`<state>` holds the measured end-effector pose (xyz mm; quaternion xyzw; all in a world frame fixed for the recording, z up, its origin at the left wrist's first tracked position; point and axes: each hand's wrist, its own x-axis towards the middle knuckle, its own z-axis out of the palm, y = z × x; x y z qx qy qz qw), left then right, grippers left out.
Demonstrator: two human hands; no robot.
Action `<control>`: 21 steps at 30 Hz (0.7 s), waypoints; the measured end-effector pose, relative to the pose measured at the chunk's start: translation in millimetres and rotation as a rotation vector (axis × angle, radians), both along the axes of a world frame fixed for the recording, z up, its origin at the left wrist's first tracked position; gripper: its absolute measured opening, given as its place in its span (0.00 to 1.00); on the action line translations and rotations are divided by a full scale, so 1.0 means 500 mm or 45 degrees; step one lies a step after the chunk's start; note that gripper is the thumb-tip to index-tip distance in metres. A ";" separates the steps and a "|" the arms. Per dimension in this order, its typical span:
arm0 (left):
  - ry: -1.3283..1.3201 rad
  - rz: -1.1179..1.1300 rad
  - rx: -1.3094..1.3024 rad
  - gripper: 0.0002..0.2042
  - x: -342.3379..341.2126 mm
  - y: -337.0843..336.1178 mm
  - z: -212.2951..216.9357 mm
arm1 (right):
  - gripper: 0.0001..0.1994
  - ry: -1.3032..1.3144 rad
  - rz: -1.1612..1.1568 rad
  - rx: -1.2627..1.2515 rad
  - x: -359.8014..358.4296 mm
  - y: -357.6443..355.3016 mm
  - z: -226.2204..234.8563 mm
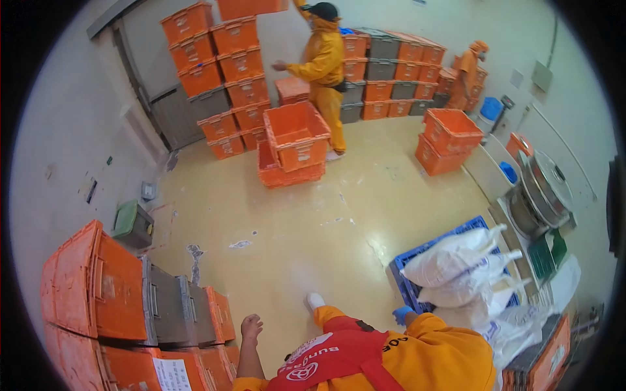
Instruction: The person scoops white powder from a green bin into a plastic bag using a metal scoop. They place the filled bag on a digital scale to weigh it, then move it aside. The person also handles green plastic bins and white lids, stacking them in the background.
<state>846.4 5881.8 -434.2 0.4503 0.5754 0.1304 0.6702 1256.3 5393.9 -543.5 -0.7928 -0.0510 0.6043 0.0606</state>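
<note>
My left hand (251, 326), bare, hangs in the air above the floor with its fingers loosely bent and apart, holding nothing. Closest to it are the stacked orange and grey crates (212, 316) on the left. A blue glove covers my right hand (403, 315), held low beside my body; its fingers look slightly spread and nothing shows in them. Just right of that hand, several filled white sacks (453, 260) lie heaped on a blue pallet (404, 277).
Two stacked orange crates (297, 137) stand mid-floor beside a person in yellow (326, 58). Another person (464, 78) is at the far right by crate stacks. A round metal machine (544, 186) stands right; a green-lidded bin (134, 221) is at left. The floor (293, 221) has worn patches.
</note>
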 end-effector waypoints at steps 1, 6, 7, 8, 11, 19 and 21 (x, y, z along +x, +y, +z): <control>0.011 0.011 0.039 0.13 0.025 0.044 0.005 | 0.15 -0.016 -0.095 -0.024 0.016 0.077 -0.006; 0.173 0.039 -0.404 0.13 0.050 0.149 -0.088 | 0.09 0.087 -0.370 0.309 0.177 0.483 -0.050; 0.267 0.139 -0.474 0.12 0.010 0.169 -0.103 | 0.10 0.036 -0.230 0.393 0.182 0.642 -0.001; 0.337 0.205 -0.572 0.11 -0.010 0.181 -0.116 | 0.11 -0.047 -0.086 0.546 0.205 0.765 0.046; 0.237 0.214 -0.768 0.09 0.029 0.224 -0.141 | 0.16 -0.452 0.489 0.708 0.373 1.024 0.066; 0.157 0.527 -0.677 0.09 0.056 0.527 -0.171 | 0.16 -0.172 -0.022 0.959 0.434 1.616 0.244; 0.217 0.510 -0.631 0.09 0.082 0.639 -0.160 | 0.15 -0.153 0.135 0.767 0.449 1.658 0.168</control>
